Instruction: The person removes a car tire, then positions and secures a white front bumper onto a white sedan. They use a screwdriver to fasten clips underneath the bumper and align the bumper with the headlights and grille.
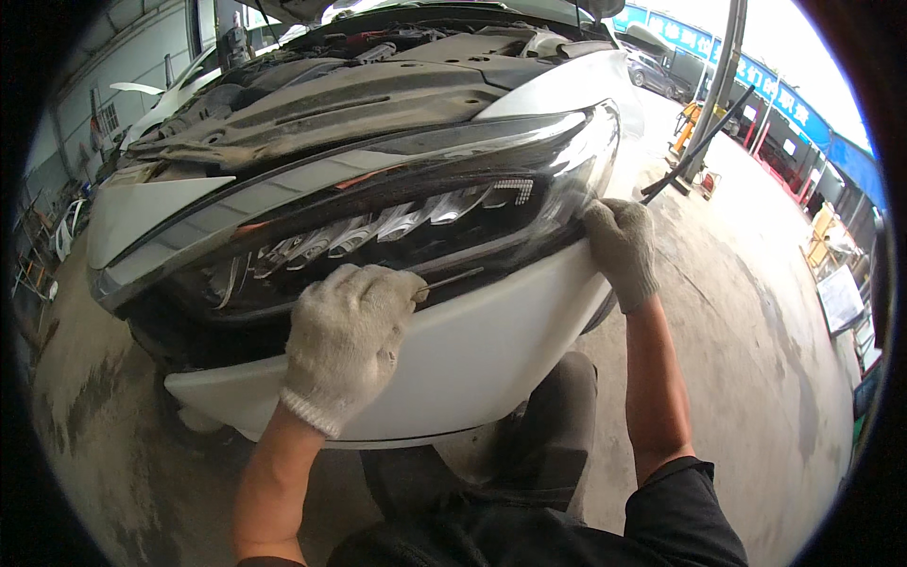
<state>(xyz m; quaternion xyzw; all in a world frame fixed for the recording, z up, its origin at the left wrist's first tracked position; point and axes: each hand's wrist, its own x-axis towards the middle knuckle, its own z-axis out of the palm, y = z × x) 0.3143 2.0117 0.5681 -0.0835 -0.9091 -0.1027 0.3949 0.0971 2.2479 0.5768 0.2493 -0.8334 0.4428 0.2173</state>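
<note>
My left hand (345,335), in a pale knitted glove, is closed around a thin metal-shafted tool (457,280), perhaps a screwdriver; the glove hides its handle. The shaft points right along the dark gap between a car's headlight (397,225) and its white bumper (482,345). At the headlight's right corner, my right hand (624,244), gloved alike, has its fingers curled over the bumper's upper edge. Several lens units show inside the headlight. The bumper's top edge stands apart from the headlight, with dark space between them.
Above the headlight, a dusty black engine-bay cover (368,94) lies under the raised hood (321,8). My bent knee (567,392) is close below the bumper. A metal post (718,94) rises from the concrete floor (746,378) at right. Another white car (175,94) stands behind at left.
</note>
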